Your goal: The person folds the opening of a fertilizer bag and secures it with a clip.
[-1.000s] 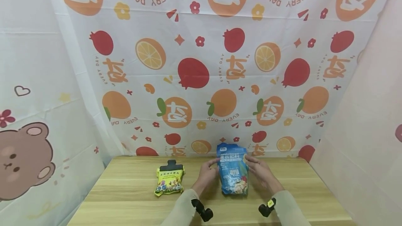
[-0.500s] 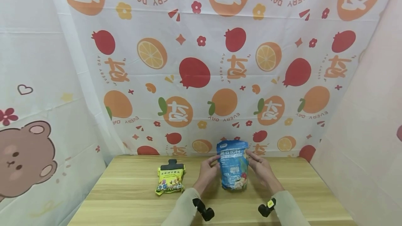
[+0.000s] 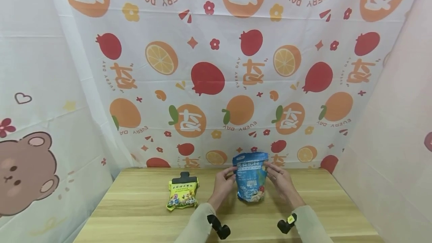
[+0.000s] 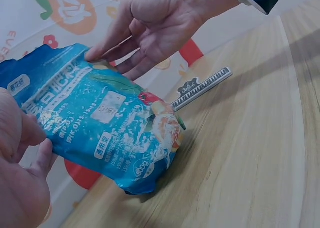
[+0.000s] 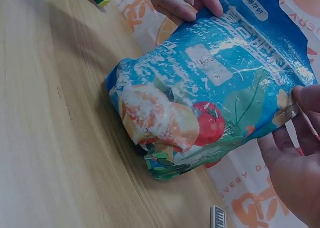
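While left hand (image 3: 223, 186) and right hand (image 3: 281, 183) pinch its edges, the blue bag (image 3: 250, 178) points top-up — long axis nearly upright.

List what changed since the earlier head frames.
The blue compound-fertilizer bag has shifted slightly up the head view, its lower end most. Left grip and right grip stay at its sides; the yellow bag with its black clip stayed put.

Yellow printed bag (image 3: 182, 195) lying flat on wood-grain bench (image 3: 135, 222), black clip (image 3: 184, 179) across its far end. Piano-key-patterned strip (image 4: 204, 88) also on bench, visible in both wrist views. Behind, white fruit-print cloth (image 3: 233, 74) with oranges, red fruits, lettering. Pale cloth at left (image 3: 33, 63), brown bear print (image 3: 28, 171). Another pale cloth at right (image 3: 391, 138).
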Demonstrator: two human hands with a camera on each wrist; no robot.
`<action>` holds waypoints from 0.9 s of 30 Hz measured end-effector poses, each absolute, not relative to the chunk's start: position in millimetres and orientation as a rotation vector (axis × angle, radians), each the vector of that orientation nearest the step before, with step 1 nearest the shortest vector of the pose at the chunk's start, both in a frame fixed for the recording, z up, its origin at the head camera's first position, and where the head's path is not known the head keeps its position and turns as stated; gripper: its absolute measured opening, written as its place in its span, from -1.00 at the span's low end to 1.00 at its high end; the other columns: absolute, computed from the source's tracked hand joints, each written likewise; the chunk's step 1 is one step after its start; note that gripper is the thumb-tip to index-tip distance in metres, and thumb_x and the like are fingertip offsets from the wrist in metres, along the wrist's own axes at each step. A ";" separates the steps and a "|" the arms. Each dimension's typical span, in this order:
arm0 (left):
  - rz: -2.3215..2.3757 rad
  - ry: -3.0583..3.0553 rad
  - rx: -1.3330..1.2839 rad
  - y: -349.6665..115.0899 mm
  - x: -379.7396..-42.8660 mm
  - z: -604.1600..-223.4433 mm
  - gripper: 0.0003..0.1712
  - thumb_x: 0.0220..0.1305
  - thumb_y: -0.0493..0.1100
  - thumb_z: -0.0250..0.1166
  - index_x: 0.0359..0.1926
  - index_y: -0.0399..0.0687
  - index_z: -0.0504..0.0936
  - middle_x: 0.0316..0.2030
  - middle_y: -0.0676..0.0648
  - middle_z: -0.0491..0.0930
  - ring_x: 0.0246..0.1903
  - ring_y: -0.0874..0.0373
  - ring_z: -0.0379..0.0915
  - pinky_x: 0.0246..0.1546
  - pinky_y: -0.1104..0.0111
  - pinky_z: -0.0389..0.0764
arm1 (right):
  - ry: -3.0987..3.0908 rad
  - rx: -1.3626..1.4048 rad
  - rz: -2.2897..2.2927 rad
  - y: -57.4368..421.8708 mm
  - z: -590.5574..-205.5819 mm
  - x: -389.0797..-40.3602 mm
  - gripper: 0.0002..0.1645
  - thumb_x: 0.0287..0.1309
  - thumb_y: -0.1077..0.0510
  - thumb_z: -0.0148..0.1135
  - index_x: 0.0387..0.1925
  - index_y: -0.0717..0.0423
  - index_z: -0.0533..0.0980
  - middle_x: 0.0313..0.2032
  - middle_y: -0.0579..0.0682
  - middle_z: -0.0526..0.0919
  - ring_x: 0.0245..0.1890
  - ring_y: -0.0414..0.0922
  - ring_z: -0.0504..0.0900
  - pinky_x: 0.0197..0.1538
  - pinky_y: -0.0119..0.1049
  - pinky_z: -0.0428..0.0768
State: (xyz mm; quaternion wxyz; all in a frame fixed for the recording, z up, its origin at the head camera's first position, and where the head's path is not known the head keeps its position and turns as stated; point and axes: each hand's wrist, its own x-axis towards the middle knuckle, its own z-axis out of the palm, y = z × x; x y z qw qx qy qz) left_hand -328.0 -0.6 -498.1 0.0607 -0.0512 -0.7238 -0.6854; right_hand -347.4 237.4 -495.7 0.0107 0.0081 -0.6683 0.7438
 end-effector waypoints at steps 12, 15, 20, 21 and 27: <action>-2.125 -2.133 -0.125 -5.5 -323.2 -495.1 -0.63 0.33 -0.47 0.17 0.08 -0.21 0.71 0.16 -0.24 0.65 0.07 -0.01 0.57 0.09 0.20 0.65 | -2.067 0.072 2.308 228.8 -490.4 -349.0 -0.55 0.39 0.14 0.19 0.19 0.32 0.55 -0.01 -0.28 0.64 0.01 -0.36 0.64 0.16 -0.39 0.59; -2.113 -2.128 -0.150 -6.0 -322.6 -494.3 -0.63 0.33 -0.47 0.16 0.08 -0.21 0.71 0.19 -0.24 0.64 0.11 -0.05 0.57 0.12 0.16 0.65 | -2.093 0.081 2.299 228.7 -487.2 -348.2 -0.52 0.39 0.10 0.21 0.22 0.30 0.54 0.00 -0.32 0.64 0.04 -0.38 0.62 0.23 -0.32 0.56; -2.094 -2.118 -0.187 -5.5 -322.6 -495.1 -0.62 0.33 -0.49 0.14 0.05 -0.21 0.73 0.20 -0.24 0.64 0.18 -0.11 0.55 0.14 0.15 0.66 | -2.090 0.088 2.293 227.2 -482.2 -345.7 -0.54 0.38 0.09 0.23 0.20 0.25 0.57 0.02 -0.30 0.65 -0.04 -0.33 0.59 0.06 -0.37 0.58; -2.093 -2.117 -0.187 -5.1 -322.7 -495.1 -0.62 0.32 -0.49 0.14 0.05 -0.21 0.73 0.19 -0.24 0.65 0.18 -0.10 0.55 0.13 0.15 0.66 | -2.089 0.089 2.290 226.8 -481.2 -345.3 -0.53 0.38 0.09 0.23 0.20 0.26 0.56 0.02 -0.28 0.64 -0.07 -0.32 0.58 0.02 -0.38 0.57; -2.083 -2.136 -0.162 -3.9 -322.2 -494.2 -0.61 0.31 -0.46 0.17 0.06 -0.16 0.73 0.13 -0.20 0.69 0.13 -0.04 0.55 0.12 0.16 0.66 | -2.108 0.103 2.265 225.5 -477.5 -343.4 -0.47 0.36 0.07 0.25 0.25 0.26 0.53 0.11 -0.26 0.62 0.01 -0.35 0.58 0.09 -0.41 0.59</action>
